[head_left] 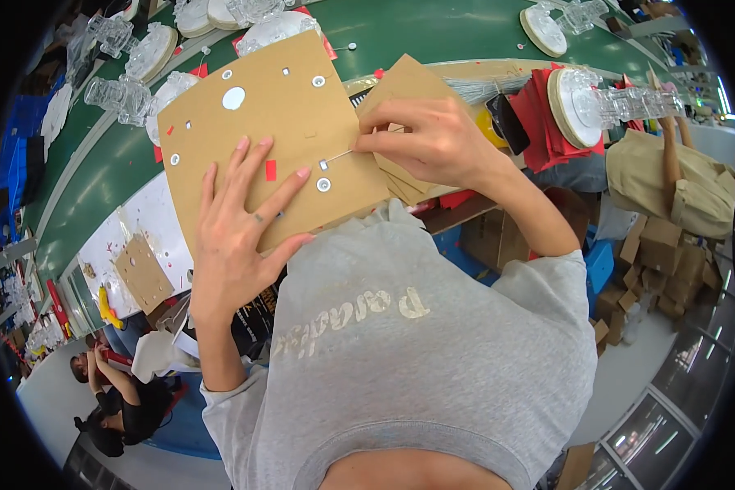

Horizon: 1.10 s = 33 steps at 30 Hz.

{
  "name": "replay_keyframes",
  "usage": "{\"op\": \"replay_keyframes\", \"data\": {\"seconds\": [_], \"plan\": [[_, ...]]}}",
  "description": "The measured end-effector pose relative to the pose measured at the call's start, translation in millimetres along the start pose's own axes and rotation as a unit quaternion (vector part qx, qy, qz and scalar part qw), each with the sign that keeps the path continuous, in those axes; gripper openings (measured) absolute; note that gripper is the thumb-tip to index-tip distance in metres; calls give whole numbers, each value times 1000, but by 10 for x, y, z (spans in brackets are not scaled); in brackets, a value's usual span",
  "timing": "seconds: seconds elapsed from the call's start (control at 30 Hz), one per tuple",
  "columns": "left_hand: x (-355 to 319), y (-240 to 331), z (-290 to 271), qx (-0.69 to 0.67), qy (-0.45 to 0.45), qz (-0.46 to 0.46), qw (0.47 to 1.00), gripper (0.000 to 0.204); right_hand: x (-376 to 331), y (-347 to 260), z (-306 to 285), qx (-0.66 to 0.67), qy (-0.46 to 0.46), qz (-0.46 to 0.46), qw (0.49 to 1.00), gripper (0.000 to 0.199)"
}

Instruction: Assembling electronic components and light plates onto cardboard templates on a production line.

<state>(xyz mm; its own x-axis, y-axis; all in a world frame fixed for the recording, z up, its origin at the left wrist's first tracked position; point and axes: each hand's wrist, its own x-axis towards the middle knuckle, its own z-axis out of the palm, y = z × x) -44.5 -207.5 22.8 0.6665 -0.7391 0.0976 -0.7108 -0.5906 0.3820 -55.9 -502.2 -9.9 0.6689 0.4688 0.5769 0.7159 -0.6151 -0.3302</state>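
A brown cardboard sheet (290,106) with a large round hole, small square slots and several metal-rimmed eyelets lies tilted in front of me. My left hand (241,220) rests on its left part, palm down with the fingers spread. Between thumb and forefinger, my right hand (425,135) pinches one end of a thin pale strip (340,155), possibly a wire or tie. The strip's other end meets a small square slot (323,165) just above an eyelet. A red rectangle (271,170) shows between my left fingers. More brown sheets (412,82) lie partly under my right hand.
Clear plastic pieces on round white bases (576,106) stand at right and far left on the green belt (433,33). A bundle of thin pale strands (478,88), a dark phone-like object (507,124) and red sheets (539,114) lie beyond my right hand. People sit nearby.
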Motion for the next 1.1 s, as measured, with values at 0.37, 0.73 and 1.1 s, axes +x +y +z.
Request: {"op": "replay_keyframes", "data": {"seconds": [0.37,0.73,1.1], "plan": [[-67,-3,46,6,6,4,1000,66,16,-204,-117,-53,-156,-9,986,51],[-88,-18,34,31,11,19,999,64,171,-292,-160,-134,-215,-60,966,49],[-60,-64,49,44,9,21,999,62,216,-436,-127,-225,-225,-71,945,51]]}}
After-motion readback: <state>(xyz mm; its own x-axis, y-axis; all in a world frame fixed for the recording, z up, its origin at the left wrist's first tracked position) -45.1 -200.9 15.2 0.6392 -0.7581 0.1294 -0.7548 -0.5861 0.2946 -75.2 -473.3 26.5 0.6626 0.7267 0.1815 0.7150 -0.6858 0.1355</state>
